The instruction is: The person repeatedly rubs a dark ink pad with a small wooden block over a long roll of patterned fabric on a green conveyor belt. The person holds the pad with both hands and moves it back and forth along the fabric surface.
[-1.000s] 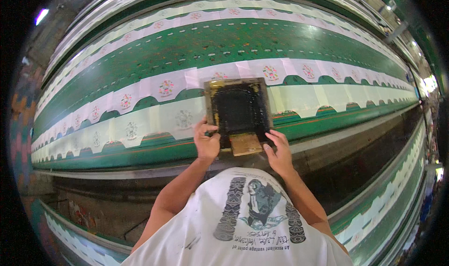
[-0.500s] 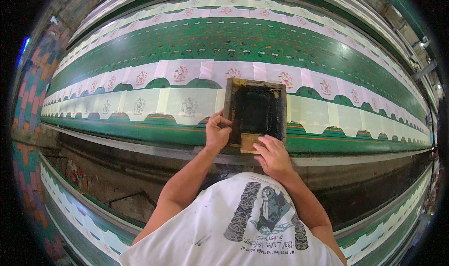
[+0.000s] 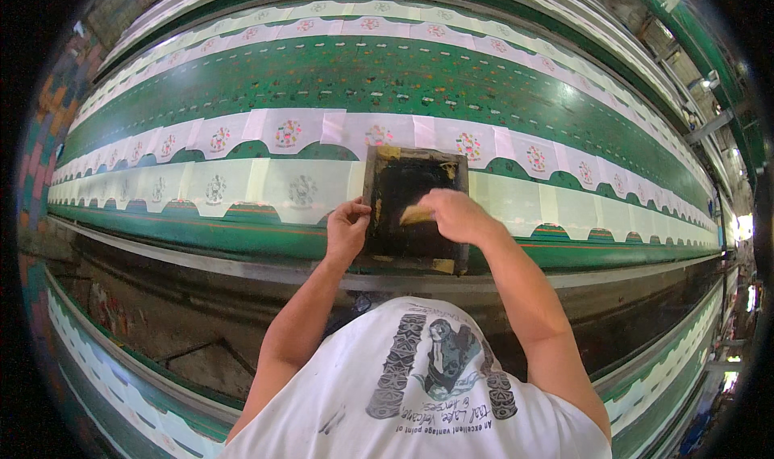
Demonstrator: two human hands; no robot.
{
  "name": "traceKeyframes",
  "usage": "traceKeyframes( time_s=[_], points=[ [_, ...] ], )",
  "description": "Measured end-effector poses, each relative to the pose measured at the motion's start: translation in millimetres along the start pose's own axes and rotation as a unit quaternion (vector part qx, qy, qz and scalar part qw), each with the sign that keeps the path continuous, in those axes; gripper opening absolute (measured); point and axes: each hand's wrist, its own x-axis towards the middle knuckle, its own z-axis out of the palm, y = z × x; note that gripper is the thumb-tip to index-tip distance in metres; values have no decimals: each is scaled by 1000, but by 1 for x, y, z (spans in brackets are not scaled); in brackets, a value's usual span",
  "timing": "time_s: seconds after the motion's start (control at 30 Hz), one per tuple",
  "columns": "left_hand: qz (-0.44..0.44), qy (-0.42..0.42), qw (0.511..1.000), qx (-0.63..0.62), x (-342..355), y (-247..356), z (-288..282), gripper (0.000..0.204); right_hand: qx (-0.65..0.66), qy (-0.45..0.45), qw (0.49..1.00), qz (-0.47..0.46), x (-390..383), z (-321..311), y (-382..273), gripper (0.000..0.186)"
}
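Observation:
A dark wooden-framed printing screen [image 3: 403, 186] lies flat on a row of white fabric pieces [image 3: 282, 186] laid along a long green table [image 3: 387, 80]. My left hand [image 3: 348, 229] grips the screen's left frame edge. My right hand [image 3: 453, 214] is inside the frame, closed on a small tan wooden squeegee [image 3: 414, 214] resting on the black mesh. The fabric under the screen is hidden.
A second row of white pieces with printed flower motifs [image 3: 286, 132] runs behind the screen. A metal rail [image 3: 201, 261] edges the table's front, with a dark floor gap below. Another green table [image 3: 97, 354] curves along the lower left.
My right hand has gone from the screen's lower edge up into the frame with the squeegee. The left hand stays on the left frame edge. The view has shifted along the table.

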Motion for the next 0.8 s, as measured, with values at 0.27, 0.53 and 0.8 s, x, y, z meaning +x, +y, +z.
traceKeyframes(
  time_s=[0.27,0.53,0.8],
  points=[
    [64,-64,969,230,12,27,-9,14,-8,167,984,61,64,0,30,42],
    [55,-93,968,229,13,41,-12,16,-65,110,989,76,44,11,7,52],
    [72,-101,977,176,14,28,-16,20,-56,120,989,62,-13,37,-54,48]
  ],
)
